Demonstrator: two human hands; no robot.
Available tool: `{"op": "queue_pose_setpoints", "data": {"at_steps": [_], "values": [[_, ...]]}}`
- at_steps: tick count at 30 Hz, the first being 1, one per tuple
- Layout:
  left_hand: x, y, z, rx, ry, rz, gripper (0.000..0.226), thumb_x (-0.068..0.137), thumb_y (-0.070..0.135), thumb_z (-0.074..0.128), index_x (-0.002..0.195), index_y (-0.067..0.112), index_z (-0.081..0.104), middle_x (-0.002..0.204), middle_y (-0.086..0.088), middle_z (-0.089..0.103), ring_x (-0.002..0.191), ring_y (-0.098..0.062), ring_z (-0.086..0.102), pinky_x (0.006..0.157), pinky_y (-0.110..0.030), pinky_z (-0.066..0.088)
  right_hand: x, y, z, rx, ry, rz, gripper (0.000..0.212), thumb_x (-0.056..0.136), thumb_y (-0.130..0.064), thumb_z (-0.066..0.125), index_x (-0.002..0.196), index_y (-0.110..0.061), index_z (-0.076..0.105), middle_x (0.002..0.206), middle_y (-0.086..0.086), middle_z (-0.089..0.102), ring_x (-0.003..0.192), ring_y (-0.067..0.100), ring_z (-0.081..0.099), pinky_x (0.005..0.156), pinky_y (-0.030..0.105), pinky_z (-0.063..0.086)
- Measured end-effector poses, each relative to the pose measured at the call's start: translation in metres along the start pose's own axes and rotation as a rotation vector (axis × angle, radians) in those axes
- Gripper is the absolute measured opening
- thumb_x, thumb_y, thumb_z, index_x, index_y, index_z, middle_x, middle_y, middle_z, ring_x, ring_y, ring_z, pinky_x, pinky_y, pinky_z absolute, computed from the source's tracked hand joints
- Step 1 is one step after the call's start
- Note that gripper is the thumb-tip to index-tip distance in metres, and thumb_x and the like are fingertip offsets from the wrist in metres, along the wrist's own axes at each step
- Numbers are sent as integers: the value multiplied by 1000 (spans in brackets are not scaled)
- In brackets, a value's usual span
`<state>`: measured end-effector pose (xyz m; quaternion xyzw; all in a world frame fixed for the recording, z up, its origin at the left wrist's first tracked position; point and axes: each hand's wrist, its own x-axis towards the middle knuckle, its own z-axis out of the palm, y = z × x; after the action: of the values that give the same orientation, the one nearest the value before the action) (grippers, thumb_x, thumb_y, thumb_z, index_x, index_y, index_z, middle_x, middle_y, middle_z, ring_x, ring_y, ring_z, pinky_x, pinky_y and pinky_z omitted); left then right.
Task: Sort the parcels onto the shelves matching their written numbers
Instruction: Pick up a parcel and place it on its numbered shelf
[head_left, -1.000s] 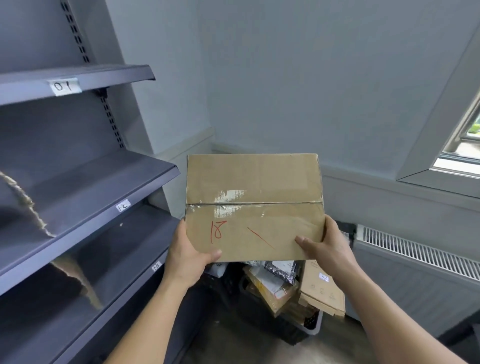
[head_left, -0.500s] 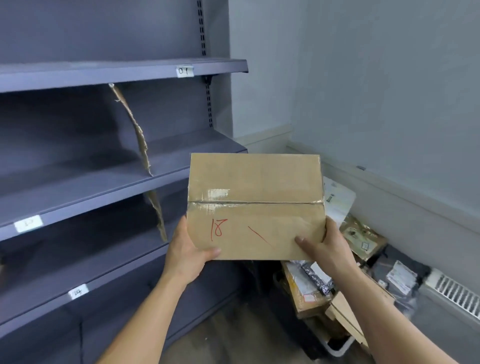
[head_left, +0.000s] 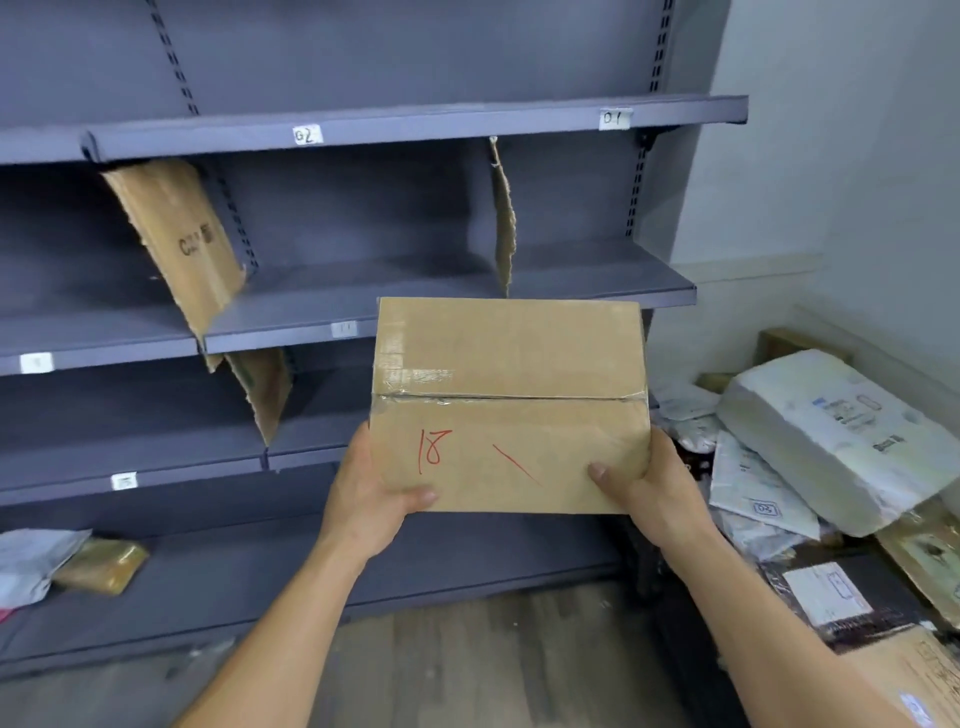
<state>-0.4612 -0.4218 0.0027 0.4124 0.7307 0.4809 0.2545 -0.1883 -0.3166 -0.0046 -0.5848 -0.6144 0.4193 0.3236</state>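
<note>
A cardboard box (head_left: 511, 405) marked "18" in red (a red slash runs beside the number) is held in the air in front of the middle levels of the grey shelving (head_left: 571, 280), touching none of them. The left hand (head_left: 371, 488) grips its near left corner, thumb pressed flat on the top face and the other fingers curled underneath, out of sight. The right hand (head_left: 654, 488) grips the near right corner the same way.

The top shelf (head_left: 415, 127) carries labels "02" (head_left: 306, 136) and "01" (head_left: 614, 119); the lower labels are too blurred to read. Torn cardboard dividers (head_left: 176, 234) stand between the levels. On the bottom shelf (head_left: 260, 571), at left, lie what looks like a brown padded parcel (head_left: 98, 564) and a grey bag (head_left: 31, 561). A pile of parcels (head_left: 779, 499) lies at right, a large white parcel (head_left: 841, 431) on top.
</note>
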Motion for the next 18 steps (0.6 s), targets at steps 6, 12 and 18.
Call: {"op": "queue_pose_setpoints", "data": {"at_steps": [6,12,18], "values": [[-21,-29,-83,-18,144,-21,76,65,-1,87,105,49,46,112,22,60,103,1,55,82,-26,45,-6,-40,78,4,-161,-78,62,86,-33,76,138,-28,42,119,-10,60,106,17,58,85,34,47],[-42,-69,-179,-25,292,-89,75,64,1,87,113,42,49,115,18,62,108,-1,57,84,-26,47,-30,-91,174,5,-309,-168,63,85,-31,77,138,-28,42,120,-10,61,107,17,60,86,36,51],[-66,-113,-276,3,417,-109,79,62,3,87,124,33,49,117,17,64,111,-2,57,84,-26,46,-67,-138,269,-10,-433,-252,63,83,-32,77,136,-29,44,120,-12,62,111,19,61,96,49,53]]}}
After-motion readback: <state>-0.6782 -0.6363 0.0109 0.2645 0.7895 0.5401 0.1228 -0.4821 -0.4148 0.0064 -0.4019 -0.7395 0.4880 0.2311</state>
